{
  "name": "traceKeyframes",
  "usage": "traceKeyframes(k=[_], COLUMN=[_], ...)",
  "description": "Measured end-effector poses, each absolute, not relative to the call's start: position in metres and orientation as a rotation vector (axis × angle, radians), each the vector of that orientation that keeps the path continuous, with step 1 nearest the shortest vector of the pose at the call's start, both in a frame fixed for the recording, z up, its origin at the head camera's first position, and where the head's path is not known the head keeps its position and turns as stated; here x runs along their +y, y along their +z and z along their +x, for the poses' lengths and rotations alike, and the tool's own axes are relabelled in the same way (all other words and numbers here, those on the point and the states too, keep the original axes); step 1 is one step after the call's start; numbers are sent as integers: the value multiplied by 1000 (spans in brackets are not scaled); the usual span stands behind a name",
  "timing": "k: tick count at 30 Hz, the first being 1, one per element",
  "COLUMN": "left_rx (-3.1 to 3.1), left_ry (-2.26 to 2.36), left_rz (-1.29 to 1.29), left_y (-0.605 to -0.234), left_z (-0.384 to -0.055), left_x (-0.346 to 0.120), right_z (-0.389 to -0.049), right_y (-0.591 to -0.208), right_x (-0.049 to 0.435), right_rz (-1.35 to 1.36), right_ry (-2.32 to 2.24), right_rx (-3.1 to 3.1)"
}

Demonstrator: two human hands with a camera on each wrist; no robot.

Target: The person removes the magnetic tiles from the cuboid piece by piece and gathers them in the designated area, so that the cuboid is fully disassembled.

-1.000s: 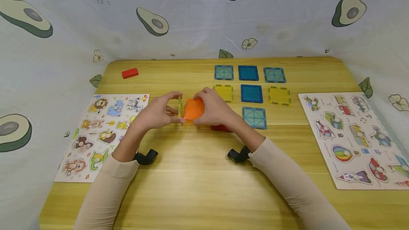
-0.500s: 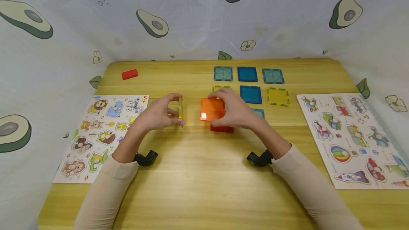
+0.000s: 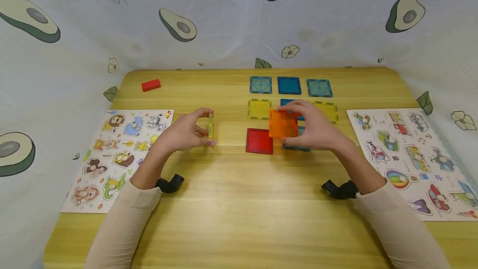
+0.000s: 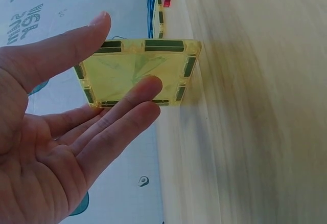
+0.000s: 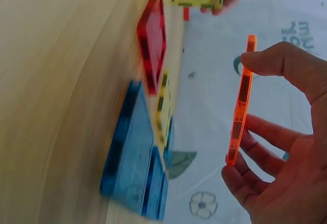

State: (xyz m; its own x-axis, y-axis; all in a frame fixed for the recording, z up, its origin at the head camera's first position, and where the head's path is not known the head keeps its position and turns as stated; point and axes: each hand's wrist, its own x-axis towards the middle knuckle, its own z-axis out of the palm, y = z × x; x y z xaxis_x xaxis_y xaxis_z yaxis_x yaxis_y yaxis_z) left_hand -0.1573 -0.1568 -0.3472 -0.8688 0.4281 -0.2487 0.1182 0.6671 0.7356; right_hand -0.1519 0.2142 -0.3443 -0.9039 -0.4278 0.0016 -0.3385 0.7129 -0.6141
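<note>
On the left, my left hand holds a yellow see-through magnetic tile upright on edge between thumb and fingers, at the table surface. My right hand grips an orange magnetic tile by its opposite edges, thumb on one and fingers on the other. In the head view this orange tile hangs above the right-hand tiles, partly covering a light blue tile and a dark blue tile. A red tile lies flat just left of the right hand.
Light blue and dark blue tiles form a back row, with yellow tiles in front. A red block lies back left. Puzzle boards flank the table: animals left, vehicles right. A patterned cloth rises behind.
My right hand has carried the orange tile rightward, away from the yellow tile and past the red tile, which is now uncovered. The left hand has stayed in place with the yellow tile.
</note>
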Motion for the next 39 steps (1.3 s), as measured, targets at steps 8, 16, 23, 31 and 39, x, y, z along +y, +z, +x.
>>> traceKeyframes(k=[8, 16, 23, 31, 39], left_rx=[2485, 2491, 2484, 2491, 2491], left_ry=[1045, 1045, 1039, 1019, 1019], left_rz=[427, 426, 422, 420, 412], left_y=[-345, -346, -347, -346, -349], left_z=[-157, -158, -158, -159, -159], left_x=[-156, -155, -154, -153, -153], right_z=[-148, -147, -144, -142, -140], right_y=[-341, -346, -357, -366, -371], right_x=[253, 285, 307, 327, 333], right_rz=[-533, -513, -514, -508, -445], right_ry=[-852, -758, -738, -712, -667], right_rx=[2807, 2841, 2839, 2800, 2745])
